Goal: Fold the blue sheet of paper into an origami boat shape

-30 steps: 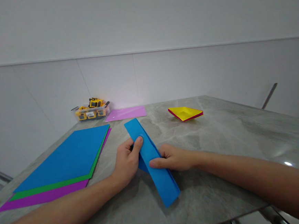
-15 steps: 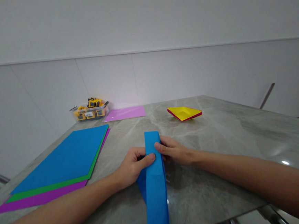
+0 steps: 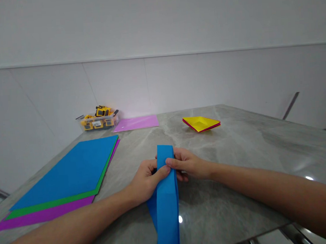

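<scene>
Nearest, below and to the right of the grip, shiny metal parts (image 3: 296,234) are seen past the table's near edge. A folded blue paper (image 3: 167,219) is held above the tabletop, its long, narrow band run from the grip toward the viewer and cut off by the bottom of the view. Near its far end the band is pinched from the left by the left hand (image 3: 148,180) and from the right by the right hand (image 3: 192,164). Both thumbs are laid on top, almost tip to tip, and the paper is gripped with fingers curled beneath, partly hidden. A darker blue flap is shown below the left hand.

All around the grip, the grey table (image 3: 236,191) is marked by pale, marble-like veins, and lamps are mirrored as white spots in its glossy surface. To the left of the grip, a blue sheet (image 3: 68,172) is laid over a green sheet (image 3: 98,186) and a purple sheet (image 3: 43,218), their edges staggered. Beyond the grip, to the right, a folded yellow-and-red paper (image 3: 201,123) is placed. Farther off, left of the grip, a pink sheet (image 3: 137,123) is set beside a clear plastic box (image 3: 114,122) filled with yellow toy vehicles (image 3: 102,111). The far side is closed by a white wall (image 3: 155,21), crossed by a horizontal ledge and thin panel seams.
</scene>
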Tool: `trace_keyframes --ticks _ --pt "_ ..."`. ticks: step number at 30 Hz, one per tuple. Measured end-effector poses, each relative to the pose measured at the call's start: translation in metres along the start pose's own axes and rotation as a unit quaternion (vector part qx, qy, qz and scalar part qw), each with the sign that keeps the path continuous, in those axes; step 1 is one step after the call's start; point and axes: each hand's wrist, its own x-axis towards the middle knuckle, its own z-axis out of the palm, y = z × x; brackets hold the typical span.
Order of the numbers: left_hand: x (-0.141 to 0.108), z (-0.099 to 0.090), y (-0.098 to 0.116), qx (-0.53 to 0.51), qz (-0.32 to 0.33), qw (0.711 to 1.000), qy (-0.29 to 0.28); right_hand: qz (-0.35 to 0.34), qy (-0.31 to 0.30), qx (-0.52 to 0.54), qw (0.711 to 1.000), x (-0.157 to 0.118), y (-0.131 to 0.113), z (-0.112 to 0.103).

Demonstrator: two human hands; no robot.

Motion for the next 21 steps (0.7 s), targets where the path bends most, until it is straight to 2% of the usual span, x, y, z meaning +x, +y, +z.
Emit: trace_keyframes --ticks 3,8,10,15,19,21 --pt "0.0002 0.0007 -0.0001 0.005 0.014 1.000 0.006 0.006 0.014 -0.013 1.000 0.0010 -0.0008 0.0000" --pt "-0.0002 0.0017 -0.0020 0.094 -0.008 0.993 0.067 -0.031 0.109 -0.083 0.990 0.0033 0.0003 -0.0013" --pt "-0.0006 0.0021 -0.0019 0.117 -0.017 0.990 0.081 -0.040 0.122 -0.105 0.986 0.0032 0.0008 -0.0026" --pt "-0.0014 0.0021 -0.0011 0.116 -0.004 0.991 0.069 -0.036 0.088 -0.103 0.990 0.0018 0.0012 -0.0053" --pt "-0.0022 -0.0004 -0.0053 0.107 -0.001 0.992 0.070 -0.024 0.000 -0.101 0.995 -0.0006 0.0008 -0.0044" --pt "-0.0026 -0.0016 -0.0078 0.091 -0.006 0.993 0.081 -0.020 -0.020 -0.106 0.994 -0.0019 0.0003 -0.0038"
